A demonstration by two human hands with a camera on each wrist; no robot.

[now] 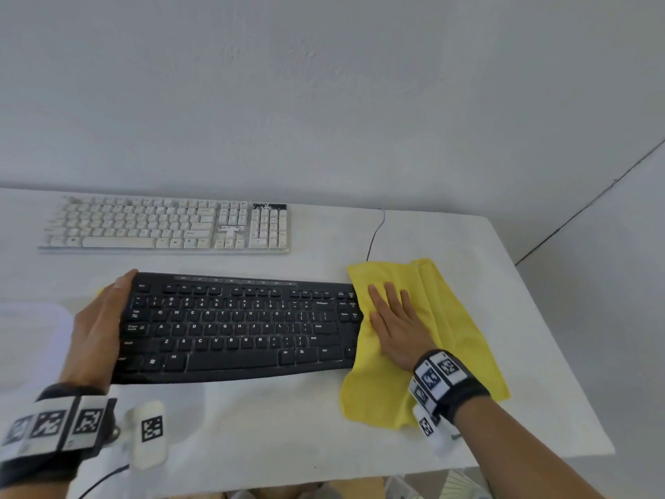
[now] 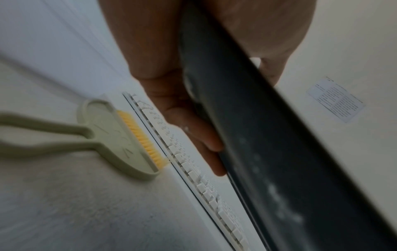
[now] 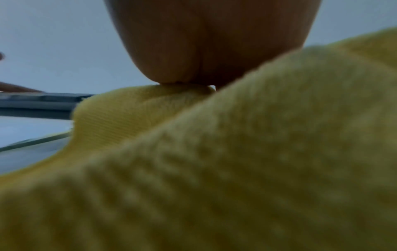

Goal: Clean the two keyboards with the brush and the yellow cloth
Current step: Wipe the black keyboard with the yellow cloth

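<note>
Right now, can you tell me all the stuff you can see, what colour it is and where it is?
black keyboard: 1, black, front middle of the table, its left end lifted a little.
white keyboard: 1, white, flat at the back left.
yellow cloth: 1, yellow, draped over the black keyboard's right end and the table.
brush: 1, pale green with yellow bristles, lying beside the white keyboard.
cable: 1, black, running from the cloth to the table's back edge.
table: 1, white.
left hand: 1, grips the black keyboard's left end.
right hand: 1, pressing flat on the cloth.
wrist bands: 2, black with square markers.
</note>
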